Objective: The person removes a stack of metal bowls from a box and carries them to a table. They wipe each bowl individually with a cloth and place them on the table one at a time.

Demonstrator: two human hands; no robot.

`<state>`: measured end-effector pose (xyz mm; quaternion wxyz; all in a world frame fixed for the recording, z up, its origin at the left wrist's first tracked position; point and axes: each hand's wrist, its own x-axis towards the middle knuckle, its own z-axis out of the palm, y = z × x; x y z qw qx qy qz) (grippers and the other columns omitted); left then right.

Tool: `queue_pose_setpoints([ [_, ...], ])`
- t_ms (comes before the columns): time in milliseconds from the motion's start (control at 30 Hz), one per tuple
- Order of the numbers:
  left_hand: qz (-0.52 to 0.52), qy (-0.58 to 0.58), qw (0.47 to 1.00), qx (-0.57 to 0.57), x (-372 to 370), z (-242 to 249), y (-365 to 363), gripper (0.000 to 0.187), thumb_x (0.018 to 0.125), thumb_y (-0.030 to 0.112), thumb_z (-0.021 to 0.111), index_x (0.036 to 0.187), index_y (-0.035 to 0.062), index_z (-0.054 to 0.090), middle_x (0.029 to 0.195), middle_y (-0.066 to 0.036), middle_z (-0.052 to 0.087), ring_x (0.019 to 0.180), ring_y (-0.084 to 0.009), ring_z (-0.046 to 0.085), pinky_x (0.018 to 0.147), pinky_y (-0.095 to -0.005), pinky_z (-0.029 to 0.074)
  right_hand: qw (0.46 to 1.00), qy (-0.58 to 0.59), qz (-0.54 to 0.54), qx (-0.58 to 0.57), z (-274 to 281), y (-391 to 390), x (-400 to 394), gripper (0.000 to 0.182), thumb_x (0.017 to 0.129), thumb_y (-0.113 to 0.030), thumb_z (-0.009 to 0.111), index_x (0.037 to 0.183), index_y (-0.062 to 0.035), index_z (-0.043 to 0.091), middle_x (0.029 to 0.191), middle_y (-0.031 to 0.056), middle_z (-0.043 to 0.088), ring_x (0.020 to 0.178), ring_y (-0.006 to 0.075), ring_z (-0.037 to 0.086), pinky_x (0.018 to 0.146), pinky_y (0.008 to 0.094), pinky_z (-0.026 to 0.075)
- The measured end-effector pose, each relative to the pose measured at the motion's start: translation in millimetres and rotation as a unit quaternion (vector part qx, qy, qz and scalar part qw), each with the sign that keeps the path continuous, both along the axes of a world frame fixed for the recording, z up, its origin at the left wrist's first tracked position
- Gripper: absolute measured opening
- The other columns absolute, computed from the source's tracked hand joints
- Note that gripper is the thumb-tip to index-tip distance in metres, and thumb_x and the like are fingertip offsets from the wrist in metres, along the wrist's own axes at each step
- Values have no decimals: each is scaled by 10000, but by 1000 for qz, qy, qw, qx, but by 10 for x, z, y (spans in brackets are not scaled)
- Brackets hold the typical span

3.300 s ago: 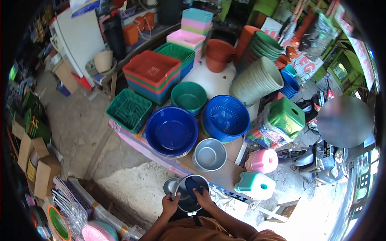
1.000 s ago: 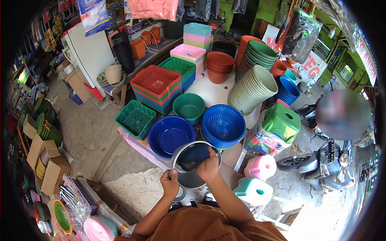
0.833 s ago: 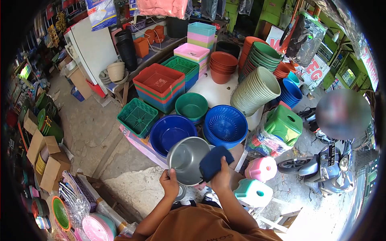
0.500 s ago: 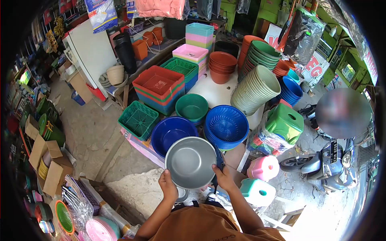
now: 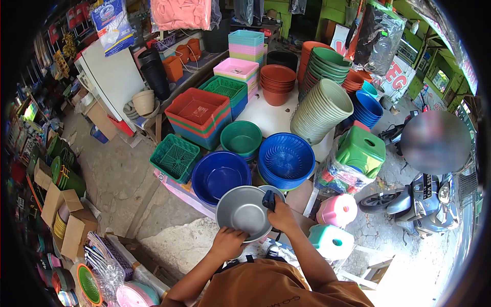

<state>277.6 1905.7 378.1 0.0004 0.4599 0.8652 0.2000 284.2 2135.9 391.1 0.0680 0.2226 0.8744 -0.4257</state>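
Note:
A round grey basin [image 5: 244, 212] is in front of my body, its open side facing up toward me. My left hand [image 5: 228, 243] grips its near rim, fingers curled over the edge to the inside. In my right hand [image 5: 281, 215] is a bunched dark blue cloth [image 5: 268, 199], at the basin's right rim. Behind that hand shows part of another grey rim [image 5: 276, 191]. Just beyond the basin stand a dark blue basin [image 5: 221, 179] and a stack of bright blue baskets [image 5: 286, 159].
Stacked red trays [image 5: 198, 110], a green basket [image 5: 175, 157], green basins [image 5: 240, 137] and leaning cream pots [image 5: 322, 110] crowd the table. Green stools [image 5: 360, 148], a pink stool [image 5: 337, 209] and a motorcycle [image 5: 422, 202] are to the right. An opened cardboard box [image 5: 71, 220] sits left.
The grey basin has come lower and tipped. My left hand has shifted from its left side to the near rim. My right hand has risen with the cloth, now showing above the rim.

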Motion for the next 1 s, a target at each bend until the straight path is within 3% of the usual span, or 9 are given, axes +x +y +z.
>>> queue_pose_setpoints([
  [200,36,-31,996,80,-69,62,93,263,864,333,635,833,76,679,679,-95,628,593,-249,633,542,-350,492,984,92,127,-83,249,22,38,643,847,-197,541,1406,19,307,1257,330,495,1223,478,434,1040,469,359],
  [300,227,-308,882,275,-192,-9,95,314,947,302,563,807,28,627,600,-61,579,564,-131,561,544,-317,451,925,226,275,132,504,-338,253,750,796,-199,601,1468,-125,274,1517,179,221,1406,388,179,1113,548,183],
  [400,299,-440,725,438,-245,61,75,552,985,520,355,1008,19,584,883,-70,623,797,-151,589,679,-268,487,872,220,399,179,735,-538,403,855,703,-254,675,1467,-177,298,1551,43,220,1439,297,158,1130,536,153],
  [600,253,-425,763,416,-257,-237,-62,628,981,551,264,1108,-1,534,1014,-111,610,969,-176,575,853,-316,483,837,276,406,240,881,-387,250,850,665,-347,665,1440,-175,361,1527,5,290,1421,275,217,1129,531,145],
  [667,219,-419,849,237,-310,-256,-158,624,988,533,255,1138,-12,520,1032,-128,610,988,-181,574,892,-314,472,867,263,350,237,957,-245,128,895,636,-359,674,1446,-166,346,1515,-5,313,1399,298,267,1120,541,164],
  [733,163,-469,825,271,-293,-88,-160,668,964,578,295,1170,-19,512,1057,-143,614,1007,-203,583,906,-331,475,888,270,329,173,835,-27,-31,759,723,-312,638,1414,-114,396,1490,57,359,1377,313,312,1124,493,193],
  [800,182,-536,691,450,-193,104,-15,728,926,634,332,1198,-19,506,1080,-150,614,1015,-232,597,911,-359,481,925,226,209,-221,708,165,-97,572,838,-265,571,1362,-62,463,1425,115,439,1337,309,370,1101,410,262],
  [867,187,-541,670,473,-201,154,26,788,896,668,349,1264,-19,459,1166,-168,581,1065,-264,586,926,-388,480,901,110,45,-416,529,221,-29,430,920,-251,502,1282,-21,530,1324,144,520,1260,280,448,1059,344,316],
  [1000,235,-567,580,536,-225,252,119,794,906,662,341,1382,27,335,1341,-156,461,1185,-293,510,973,-435,445,943,123,-52,-305,-120,266,52,441,920,-309,522,1245,-12,547,1221,106,571,1120,223,525,1001,321,362],
])
